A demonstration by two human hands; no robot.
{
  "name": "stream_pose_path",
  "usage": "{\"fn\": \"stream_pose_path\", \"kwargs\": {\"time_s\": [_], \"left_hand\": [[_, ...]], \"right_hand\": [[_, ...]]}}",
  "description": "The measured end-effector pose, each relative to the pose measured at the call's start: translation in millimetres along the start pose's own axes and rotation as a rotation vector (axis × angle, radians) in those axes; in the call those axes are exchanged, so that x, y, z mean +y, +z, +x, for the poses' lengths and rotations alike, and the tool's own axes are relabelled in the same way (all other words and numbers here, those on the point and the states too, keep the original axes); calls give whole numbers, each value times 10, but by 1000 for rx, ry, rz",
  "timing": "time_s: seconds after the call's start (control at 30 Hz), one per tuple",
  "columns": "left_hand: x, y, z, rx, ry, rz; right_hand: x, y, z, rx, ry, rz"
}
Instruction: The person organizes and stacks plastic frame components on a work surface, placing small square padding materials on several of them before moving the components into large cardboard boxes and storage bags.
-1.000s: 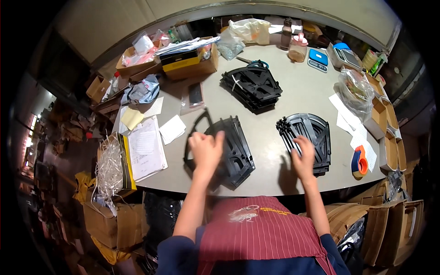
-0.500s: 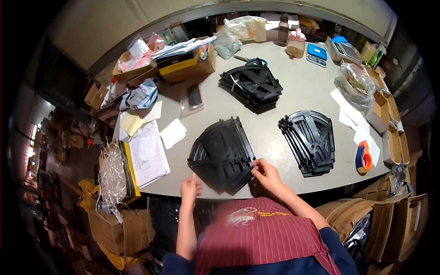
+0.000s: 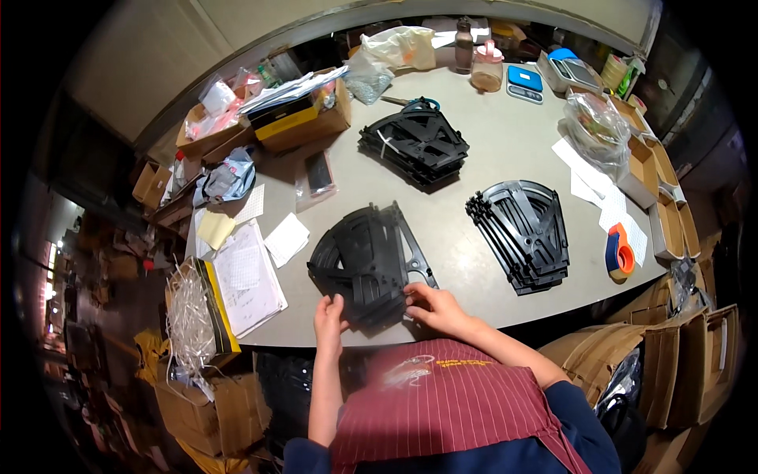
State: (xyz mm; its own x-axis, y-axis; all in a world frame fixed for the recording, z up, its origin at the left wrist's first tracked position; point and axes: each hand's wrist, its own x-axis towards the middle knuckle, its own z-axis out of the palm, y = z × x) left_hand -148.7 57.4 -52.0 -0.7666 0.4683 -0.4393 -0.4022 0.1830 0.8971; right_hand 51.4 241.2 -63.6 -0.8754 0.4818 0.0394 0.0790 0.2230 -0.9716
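Note:
Several black fan-shaped plastic parts (image 3: 359, 253) lie loosely stacked at the table's near middle. An upper part is offset to the left, so the open frame of another shows along its right side. My right hand (image 3: 436, 310) pinches the right near edge of the upper part between thumb and fingers. At the near left edge, my left hand (image 3: 330, 322) is cupped with thumb and fingers apart, close against the part; whether it touches is hard to see. A second stack of such parts (image 3: 521, 237) lies to the right, and a strapped bundle (image 3: 417, 146) farther back.
Papers (image 3: 246, 272) and a box of white ties (image 3: 193, 308) lie at the left. An orange and blue tape dispenser (image 3: 620, 253) stands at the right, near open cardboard trays (image 3: 671, 229). Small scales (image 3: 524, 83), bottles and bags line the far edge.
The upper plastic part has slid left, baring another part's frame on its right. My right hand has shifted left with it; my left hand has come up against its near edge.

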Motion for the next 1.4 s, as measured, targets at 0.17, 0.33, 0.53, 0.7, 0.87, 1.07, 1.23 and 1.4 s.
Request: {"fn": "stream_pose_path", "kwargs": {"time_s": [0.17,0.33,0.53,0.7,0.87,1.07,1.23,1.4], "left_hand": [[-155,58,72,-16,-89,-29],[-114,284,16,7,-20,-52],[-241,551,-64,-48,-9,-99],[-367,445,231,-163,51,-102],[290,352,414,-273,16,526],[973,230,732,96,401,1092],[1187,943,1381,-119,396,274],[920,1681,2287,-321,278,233]], "right_hand": [[65,-79,6,71,40,-319],[176,-87,133,173,-94,-335],[84,-420,191,273,-153,-577],[229,-469,353,39,-170,-503],[25,-933,935,-273,-96,-529],[182,-2024,1959,577,-297,-535],[869,-2532,2658,739,-71,-613],[1020,-2381,2945,551,392,157]]}}
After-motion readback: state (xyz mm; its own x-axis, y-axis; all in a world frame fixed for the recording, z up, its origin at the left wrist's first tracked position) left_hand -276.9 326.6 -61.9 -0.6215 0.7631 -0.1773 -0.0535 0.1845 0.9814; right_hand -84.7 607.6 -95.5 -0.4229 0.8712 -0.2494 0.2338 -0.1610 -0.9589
